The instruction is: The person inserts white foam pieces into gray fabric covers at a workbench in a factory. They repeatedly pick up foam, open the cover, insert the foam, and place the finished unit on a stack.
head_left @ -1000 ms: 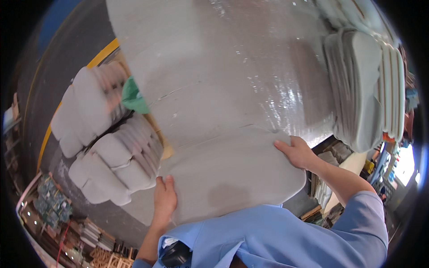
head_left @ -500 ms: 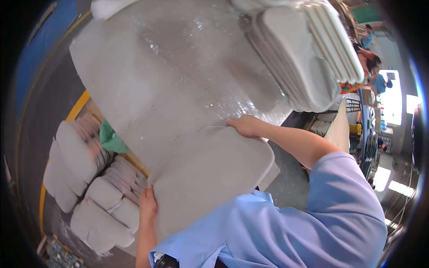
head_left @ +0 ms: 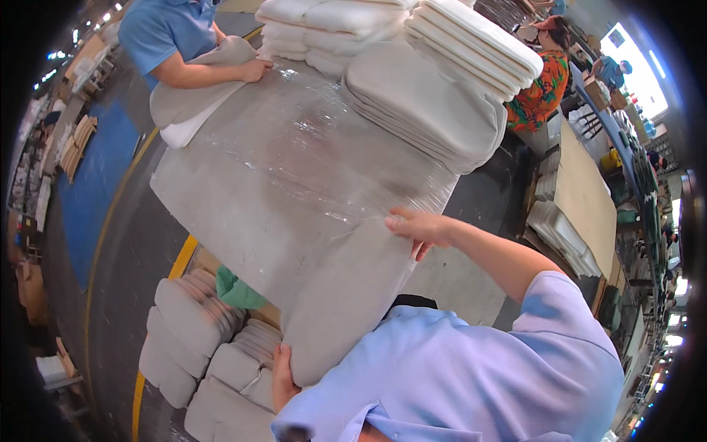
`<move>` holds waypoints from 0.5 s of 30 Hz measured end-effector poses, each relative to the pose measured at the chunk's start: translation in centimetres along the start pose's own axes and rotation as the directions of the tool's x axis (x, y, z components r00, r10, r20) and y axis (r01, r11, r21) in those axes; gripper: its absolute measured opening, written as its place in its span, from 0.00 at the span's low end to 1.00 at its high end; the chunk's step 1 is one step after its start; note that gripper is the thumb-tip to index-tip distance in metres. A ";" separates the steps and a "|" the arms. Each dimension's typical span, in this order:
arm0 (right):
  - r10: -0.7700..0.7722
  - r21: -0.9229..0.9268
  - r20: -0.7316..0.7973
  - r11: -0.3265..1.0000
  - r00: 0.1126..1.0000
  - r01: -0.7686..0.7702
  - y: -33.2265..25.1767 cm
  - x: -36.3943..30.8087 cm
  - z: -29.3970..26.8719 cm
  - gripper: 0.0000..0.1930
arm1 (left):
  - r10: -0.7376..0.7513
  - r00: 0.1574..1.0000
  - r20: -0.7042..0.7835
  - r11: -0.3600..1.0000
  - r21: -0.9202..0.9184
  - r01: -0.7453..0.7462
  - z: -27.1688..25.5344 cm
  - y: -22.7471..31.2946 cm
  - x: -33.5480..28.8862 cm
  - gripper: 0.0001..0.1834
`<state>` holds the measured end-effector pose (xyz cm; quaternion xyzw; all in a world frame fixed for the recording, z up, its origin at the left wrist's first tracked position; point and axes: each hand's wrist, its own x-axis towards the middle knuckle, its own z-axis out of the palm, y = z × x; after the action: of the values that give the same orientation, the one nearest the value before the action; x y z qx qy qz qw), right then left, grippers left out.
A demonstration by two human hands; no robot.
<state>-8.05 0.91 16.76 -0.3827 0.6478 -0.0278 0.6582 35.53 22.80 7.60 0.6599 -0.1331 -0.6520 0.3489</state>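
Swung round and narrower to the eye than half a second ago, a grey pad (head_left: pixel 342 283) slants between the hands, and a co-worker (head_left: pixel 163 40) has come into view beyond them. Its far end is grasped by the right hand (head_left: pixel 420 228), thumb on top, other fingers at the edge. Against its near end rests the left hand (head_left: pixel 284 379); its fingers are partly hidden, so I cannot tell its grip. Beyond both hands spreads a worktop (head_left: pixel 202 202) under shiny film (head_left: pixel 313 166). Past the right hand sit stacked pads (head_left: pixel 423 107) and white padding (head_left: pixel 475 44). Left of the left hand are bundles (head_left: pixel 173 339) and green wrapping (head_left: pixel 239 289)
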 end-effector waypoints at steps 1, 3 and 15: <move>-0.003 0.033 -0.008 0.999 1.000 0.003 0.3 -0.1 0.5 0.39 | -0.006 1.000 0.004 1.000 0.000 0.006 0.2 -0.3 -0.1 0.35; -0.015 0.092 -0.019 0.996 1.000 0.017 0.1 0.6 1.7 0.39 | -0.101 0.995 0.028 0.994 -0.048 0.102 0.1 0.0 0.8 0.33; -0.271 -0.417 -0.184 0.892 0.945 0.174 -4.5 7.1 1.6 0.42 | -0.264 0.942 0.208 0.822 -0.462 0.332 -1.2 2.8 3.8 0.25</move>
<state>-3.47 -5.28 13.07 -0.5735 0.6654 -0.0177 0.4775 37.93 18.78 6.34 0.5166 0.1184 -0.7537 0.3887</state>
